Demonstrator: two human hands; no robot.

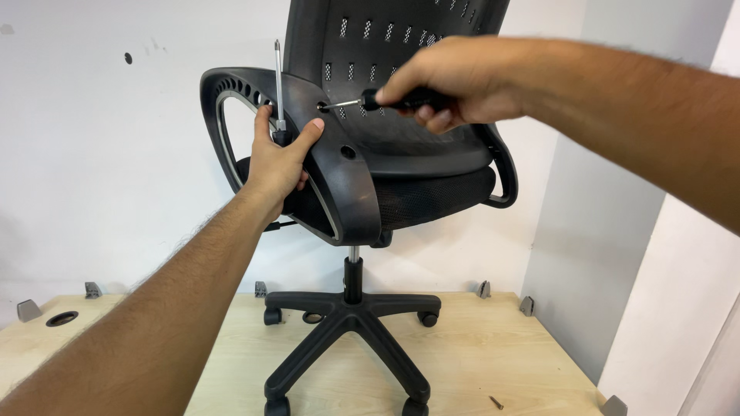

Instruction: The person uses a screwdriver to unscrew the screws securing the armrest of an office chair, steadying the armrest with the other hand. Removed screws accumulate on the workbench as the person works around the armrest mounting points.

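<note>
A black office chair (408, 166) with a mesh back stands on a light wooden tabletop (493, 362). My left hand (279, 154) grips the near armrest (351, 189) and also holds a long silver screwdriver (278, 81) pointing straight up. My right hand (455, 81) is closed on a black-handled screwdriver (389, 98), its thin metal tip set into the upper hole in the armrest bracket. A second hole (348, 152) lies lower on the same bracket. The far armrest (505, 181) shows behind the seat.
The chair's five-star wheeled base (351, 323) rests on the tabletop. A small screw (496, 402) lies near the front right. Grey metal brackets (483, 290) line the table's back edge, and a round cable hole (62, 318) sits at left. White walls stand behind and at the right.
</note>
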